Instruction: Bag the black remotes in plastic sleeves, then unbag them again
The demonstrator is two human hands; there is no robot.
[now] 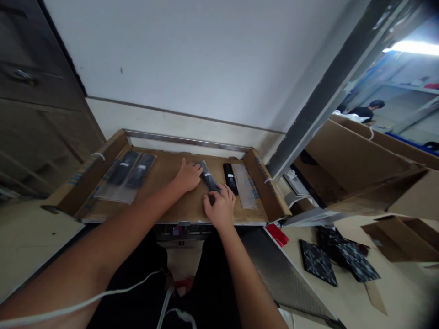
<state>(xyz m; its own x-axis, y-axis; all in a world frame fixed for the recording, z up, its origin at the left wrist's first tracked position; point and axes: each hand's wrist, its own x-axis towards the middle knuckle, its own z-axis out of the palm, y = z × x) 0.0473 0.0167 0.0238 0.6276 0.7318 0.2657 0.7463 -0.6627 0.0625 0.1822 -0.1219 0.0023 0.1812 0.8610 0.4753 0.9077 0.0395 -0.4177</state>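
A black remote control in a clear plastic sleeve (208, 177) lies slanted on the cardboard tray between my hands. My left hand (190, 177) is at its far end, with curled fingertips on the edge of the sleeve. Around the near end closes my right hand (221, 205), thumb and fingers partly covering it. Just right of that hand is a bare black remote control (230, 178) with a white label. Beside it lies a flat, frosted plastic sleeve (244, 186). Two more sleeved remote controls (124, 168) (141, 171) rest side by side at the left.
The shallow cardboard tray (171, 157) has raised sides and stands against a white wall (192, 59). A large open carton (363, 164) is at the right. Dark patterned panels (318, 262) and another carton (404, 237) sit on the floor. A person (365, 112) works in the background.
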